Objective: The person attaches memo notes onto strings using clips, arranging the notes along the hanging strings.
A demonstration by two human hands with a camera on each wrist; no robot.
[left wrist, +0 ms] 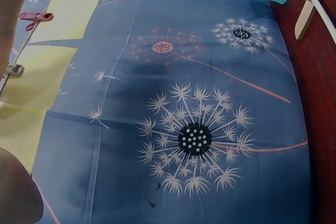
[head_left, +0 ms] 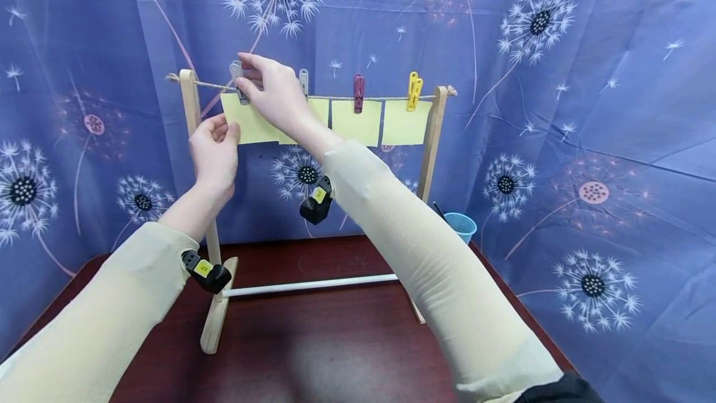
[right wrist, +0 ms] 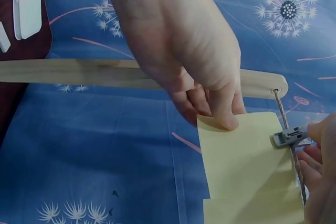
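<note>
A rope [head_left: 209, 85] strung between two wooden posts carries a row of yellow paper notes. My left hand [head_left: 215, 153] pinches the lower left edge of the leftmost yellow note [head_left: 248, 123] between thumb and fingers; the right wrist view also shows this note [right wrist: 244, 153]. At that note's top edge, on the rope, sits a grey clothespin [head_left: 238, 79]. My right hand [head_left: 276, 92] has its thumb and fingertips on the handle end of this clothespin [right wrist: 290, 138]. The right hand and forearm partly cover the second note [head_left: 320, 107], which has another grey clothespin [head_left: 304, 81].
Farther right hang two notes, with a maroon clothespin [head_left: 358, 93] and a yellow clothespin [head_left: 414, 92]. A white bar [head_left: 313, 283] joins the wooden stand's feet on the dark red table [head_left: 313, 341]. A blue cup [head_left: 462, 225] stands at the back right. Behind is a blue dandelion-patterned curtain [head_left: 559, 111].
</note>
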